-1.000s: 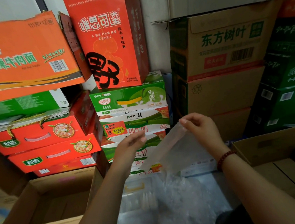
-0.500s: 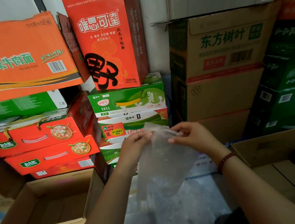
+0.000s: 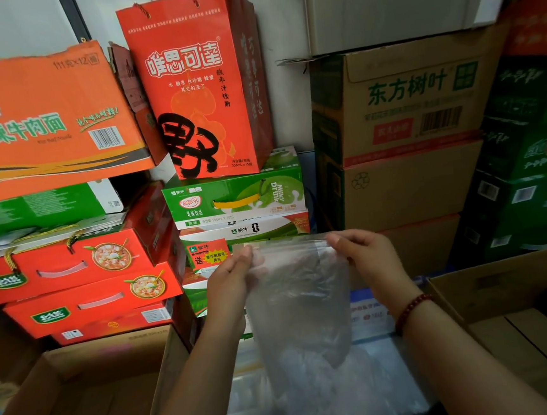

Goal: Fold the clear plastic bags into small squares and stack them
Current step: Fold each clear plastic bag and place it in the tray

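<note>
A clear plastic bag (image 3: 300, 297) hangs in front of me, stretched flat by its top edge. My left hand (image 3: 228, 277) pinches the bag's top left corner. My right hand (image 3: 366, 258), with a red bead bracelet on the wrist, pinches the top right corner. The bag's lower end droops onto a heap of more clear plastic bags (image 3: 314, 392) lying low between my forearms. No folded stack can be made out.
An open cardboard box (image 3: 83, 389) stands at lower left and another open box (image 3: 523, 318) at lower right. Stacked red, orange and green drink cartons (image 3: 232, 201) and brown cartons (image 3: 407, 129) form a wall close behind the bag.
My hands have moved apart along the bag's top edge. The bag, first slanted and then bunched between my hands, now hangs spread out flat.
</note>
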The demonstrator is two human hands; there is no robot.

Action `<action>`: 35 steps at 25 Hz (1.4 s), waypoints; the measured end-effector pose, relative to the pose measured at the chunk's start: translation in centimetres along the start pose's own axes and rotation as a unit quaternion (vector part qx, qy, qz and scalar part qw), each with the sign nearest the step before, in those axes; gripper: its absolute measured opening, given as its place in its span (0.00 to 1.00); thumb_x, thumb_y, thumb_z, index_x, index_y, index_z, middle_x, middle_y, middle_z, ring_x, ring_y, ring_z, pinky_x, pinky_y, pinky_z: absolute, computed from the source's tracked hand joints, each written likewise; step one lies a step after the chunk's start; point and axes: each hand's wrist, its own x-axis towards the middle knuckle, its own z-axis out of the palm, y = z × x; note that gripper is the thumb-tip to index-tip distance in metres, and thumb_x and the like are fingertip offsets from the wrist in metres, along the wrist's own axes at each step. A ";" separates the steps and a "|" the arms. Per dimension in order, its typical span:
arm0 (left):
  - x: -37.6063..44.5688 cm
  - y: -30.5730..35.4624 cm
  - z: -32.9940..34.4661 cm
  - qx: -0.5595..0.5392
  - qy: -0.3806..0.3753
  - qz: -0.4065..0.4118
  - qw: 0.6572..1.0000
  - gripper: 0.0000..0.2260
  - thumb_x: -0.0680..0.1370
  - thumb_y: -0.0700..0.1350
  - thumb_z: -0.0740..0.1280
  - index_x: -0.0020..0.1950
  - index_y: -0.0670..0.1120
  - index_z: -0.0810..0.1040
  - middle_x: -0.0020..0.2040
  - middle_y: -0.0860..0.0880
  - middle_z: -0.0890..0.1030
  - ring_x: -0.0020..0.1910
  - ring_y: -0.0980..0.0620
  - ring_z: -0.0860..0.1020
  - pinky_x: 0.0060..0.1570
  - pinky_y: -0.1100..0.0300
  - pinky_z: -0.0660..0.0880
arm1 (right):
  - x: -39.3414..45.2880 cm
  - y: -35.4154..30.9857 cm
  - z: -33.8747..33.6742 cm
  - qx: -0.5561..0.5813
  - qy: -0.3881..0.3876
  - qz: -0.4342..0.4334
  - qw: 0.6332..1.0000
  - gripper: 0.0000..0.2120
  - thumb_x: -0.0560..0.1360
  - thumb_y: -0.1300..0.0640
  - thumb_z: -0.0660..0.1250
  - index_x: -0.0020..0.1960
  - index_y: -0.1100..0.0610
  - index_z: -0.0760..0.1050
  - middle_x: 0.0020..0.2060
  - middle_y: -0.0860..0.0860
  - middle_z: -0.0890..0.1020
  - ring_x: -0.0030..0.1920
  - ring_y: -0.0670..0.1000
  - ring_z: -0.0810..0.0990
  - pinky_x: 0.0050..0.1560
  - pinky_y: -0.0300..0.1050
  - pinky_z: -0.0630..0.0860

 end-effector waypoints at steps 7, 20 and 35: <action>-0.1 -0.4 0.2 0.348 -0.077 0.259 0.898 0.19 0.72 0.59 0.67 0.61 0.69 0.70 0.69 0.60 0.69 0.71 0.58 0.64 0.72 0.43 0.57 | -0.5 0.4 1.2 -0.165 -0.047 -0.131 0.976 0.04 0.74 0.58 0.70 0.44 0.50 0.82 0.40 0.44 0.83 0.45 0.42 0.81 0.47 0.37 0.76; -0.6 2.0 -0.9 0.164 -0.116 0.138 0.970 0.06 0.75 0.41 0.69 0.43 0.52 0.84 0.38 0.59 0.84 0.38 0.66 0.79 0.40 0.74 0.72 | -1.1 -1.3 -0.4 -0.227 -0.176 0.027 0.957 0.22 0.76 0.37 0.56 0.59 0.51 0.76 0.51 0.43 0.79 0.53 0.44 0.76 0.51 0.43 0.72; 1.4 2.1 -4.5 -0.048 0.026 0.035 0.998 0.07 0.80 0.42 0.62 0.48 0.50 0.79 0.31 0.61 0.81 0.30 0.67 0.77 0.32 0.75 0.72 | -0.2 -1.3 -2.3 0.023 -0.152 0.056 0.987 0.18 0.70 0.49 0.65 0.57 0.57 0.77 0.43 0.53 0.84 0.39 0.48 0.80 0.40 0.39 0.76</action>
